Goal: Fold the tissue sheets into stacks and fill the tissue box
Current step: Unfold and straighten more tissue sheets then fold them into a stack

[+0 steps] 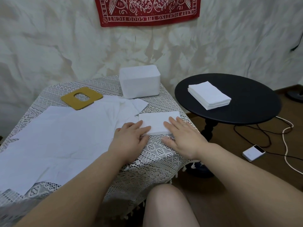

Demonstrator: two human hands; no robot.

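We press both flat, released hands, left [131, 136] & right [183, 136], on folded tissue [157, 122] atop bench [164, 154].

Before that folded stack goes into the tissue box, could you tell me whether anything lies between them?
Nothing visible does. The folded stack lies under both hands, and only bare lace tablecloth separates it from the tissue box. The box's lid lies off to the left.

One head-worn camera looks forward and down, close over the table [157, 102].

left hand [131, 136] flat, right hand [183, 136] flat, fingers straight
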